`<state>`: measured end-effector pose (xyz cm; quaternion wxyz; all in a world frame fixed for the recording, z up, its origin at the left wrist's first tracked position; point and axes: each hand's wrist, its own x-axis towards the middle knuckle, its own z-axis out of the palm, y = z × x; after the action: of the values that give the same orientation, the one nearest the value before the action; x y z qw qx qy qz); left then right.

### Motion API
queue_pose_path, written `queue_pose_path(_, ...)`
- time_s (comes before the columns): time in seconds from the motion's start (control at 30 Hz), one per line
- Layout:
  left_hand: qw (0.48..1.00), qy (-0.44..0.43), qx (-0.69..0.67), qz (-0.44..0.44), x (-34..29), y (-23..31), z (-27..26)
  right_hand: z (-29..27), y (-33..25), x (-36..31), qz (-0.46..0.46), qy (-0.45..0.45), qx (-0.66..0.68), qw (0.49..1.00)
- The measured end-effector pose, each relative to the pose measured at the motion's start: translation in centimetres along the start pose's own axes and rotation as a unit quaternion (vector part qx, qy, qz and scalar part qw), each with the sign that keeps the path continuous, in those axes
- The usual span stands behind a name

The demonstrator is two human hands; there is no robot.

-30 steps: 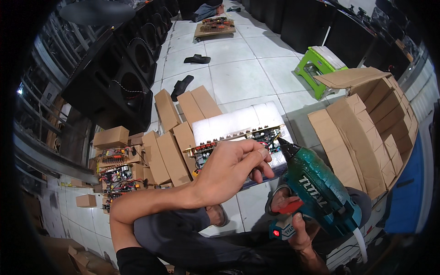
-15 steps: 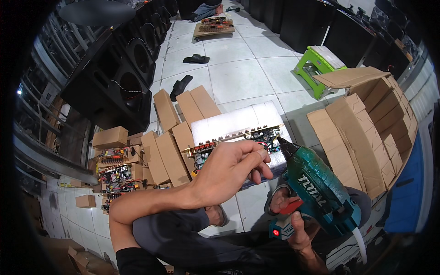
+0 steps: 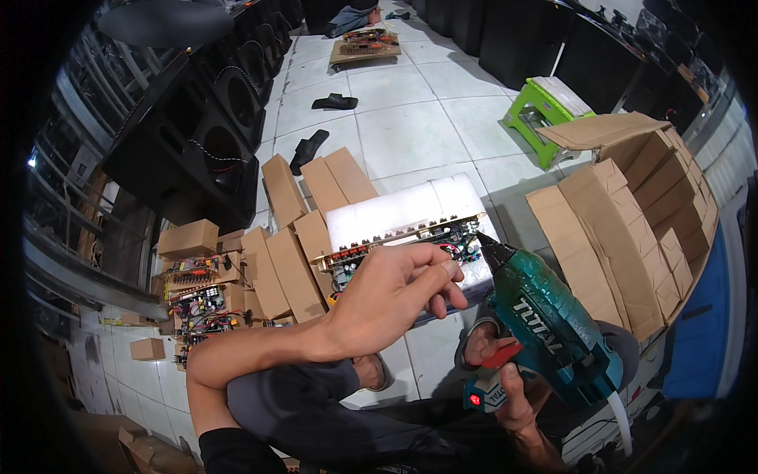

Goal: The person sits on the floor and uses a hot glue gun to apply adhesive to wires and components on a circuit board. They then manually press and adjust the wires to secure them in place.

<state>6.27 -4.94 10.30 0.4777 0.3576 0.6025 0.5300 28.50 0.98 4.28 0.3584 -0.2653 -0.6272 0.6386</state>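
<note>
My right hand (image 3: 517, 404) is wrapped round the grip of a teal hot glue gun (image 3: 549, 316), which has a red trigger and a white glue stick at its rear. The gun's dark nozzle points up and left at the right end of a circuit board (image 3: 452, 237), close to its parts. That board rests on a white foam block (image 3: 403, 204). Over its near side lies my left hand (image 3: 387, 296), with thumb and fingers curled together in a pinch. Whatever is between those fingertips, if anything, is hidden. The hand also covers the board's near middle.
Small cardboard boxes (image 3: 288, 272) and more circuit boards (image 3: 197, 304) lie to the left. On the right stands a large open carton (image 3: 600, 261) of folded boxes, with a green step stool (image 3: 545, 118) behind. Black speaker cabinets (image 3: 189, 138) line the left; slippers (image 3: 309, 148) lie ahead.
The view has shifted very slightly. Both hands, the glue gun and the board keep nearly the same places.
</note>
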Motion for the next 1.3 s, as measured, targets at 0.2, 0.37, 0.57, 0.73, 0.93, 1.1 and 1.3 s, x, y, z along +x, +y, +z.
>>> queue_pose_path(0.2, 1.000, 0.001, 0.010, -0.003, -0.1, 0.2, 0.1, -0.1, 0.6, -0.3, 0.011, 0.005, 0.022, 1.000)
queue_pose_path(0.37, 1.000, -0.001, -0.007, 0.002, -0.1, 0.1, 0.0, -0.1, 0.6, -0.4, 0.025, 0.006, 0.029, 0.999)
queue_pose_path(0.57, 1.000, -0.007, -0.020, 0.016, -0.1, -0.1, -0.1, -0.2, 0.8, -0.3, 0.005, -0.005, 0.012, 1.000)
queue_pose_path(0.73, 1.000, -0.004, -0.014, 0.016, -0.1, 0.1, -0.2, -0.2, 0.8, -0.2, -0.001, -0.010, 0.021, 1.000)
queue_pose_path(0.93, 0.999, -0.004, -0.020, 0.027, 0.0, -0.2, -0.1, -0.3, 0.8, -0.1, -0.003, -0.012, 0.043, 0.999)
queue_pose_path(1.1, 0.999, -0.020, -0.029, 0.031, 0.1, -0.4, -0.4, -0.4, 0.4, -0.2, 0.009, -0.024, 0.034, 0.999)
queue_pose_path(1.3, 0.999, -0.012, -0.022, 0.031, 0.2, -0.6, -0.3, -0.6, 1.2, -0.3, 0.000, -0.044, 0.043, 0.998)
